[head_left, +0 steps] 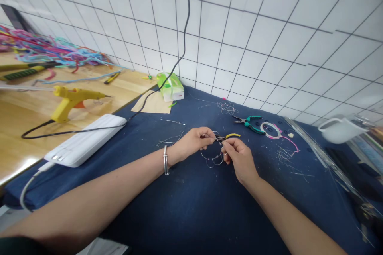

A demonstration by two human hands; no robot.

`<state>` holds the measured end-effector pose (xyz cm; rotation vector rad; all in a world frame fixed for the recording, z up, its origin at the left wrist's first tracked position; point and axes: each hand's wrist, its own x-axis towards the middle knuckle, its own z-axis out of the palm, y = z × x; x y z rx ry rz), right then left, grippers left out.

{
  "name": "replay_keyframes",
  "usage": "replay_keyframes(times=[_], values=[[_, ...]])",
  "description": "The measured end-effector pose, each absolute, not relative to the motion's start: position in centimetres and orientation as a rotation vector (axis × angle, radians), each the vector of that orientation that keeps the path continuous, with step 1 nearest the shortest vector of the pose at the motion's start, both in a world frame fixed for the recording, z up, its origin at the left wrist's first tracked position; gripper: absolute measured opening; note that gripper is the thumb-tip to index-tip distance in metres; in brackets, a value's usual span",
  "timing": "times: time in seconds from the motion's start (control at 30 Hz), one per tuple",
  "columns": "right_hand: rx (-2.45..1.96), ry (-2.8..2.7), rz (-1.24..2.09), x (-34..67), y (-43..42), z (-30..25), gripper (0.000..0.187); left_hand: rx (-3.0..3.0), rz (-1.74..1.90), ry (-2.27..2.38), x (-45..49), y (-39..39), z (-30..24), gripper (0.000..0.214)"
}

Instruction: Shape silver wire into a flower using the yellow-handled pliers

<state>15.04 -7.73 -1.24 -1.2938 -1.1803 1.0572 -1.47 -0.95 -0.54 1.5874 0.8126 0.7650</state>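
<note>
Both hands are at work over the middle of the blue worktop. The left hand, with a bracelet at its wrist, pinches the far left part of a wire ring between thumb and fingers. The right hand is likewise closed, its fingertips gripping the ring at its right side. The ring has small wire loops about its edge; whether it touches the cloth cannot be determined. A yellow handle lies just beyond the right hand, its other end hidden. Farther right are pliers with teal handles, jaws toward the left, and beside them a coil with a pink tail. Wire scraps lie nearer; a wire tangle lies far, near the wall. A white mug stands at far right. At left are a power strip and, on a wooden worktop, a yellow glue gun. A tissue pack rests partly on a tan sheet at far left of the hands.
</note>
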Motion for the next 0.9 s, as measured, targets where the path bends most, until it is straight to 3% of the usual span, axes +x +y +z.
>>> replay_keyframes(times=[0.9], values=[[-1.291, -1.208, 1.021, 14.8, -7.9, -1.2, 0.019, 1.379, 0.753, 0.755, -1.0, -2.0, -0.6, 0.010]])
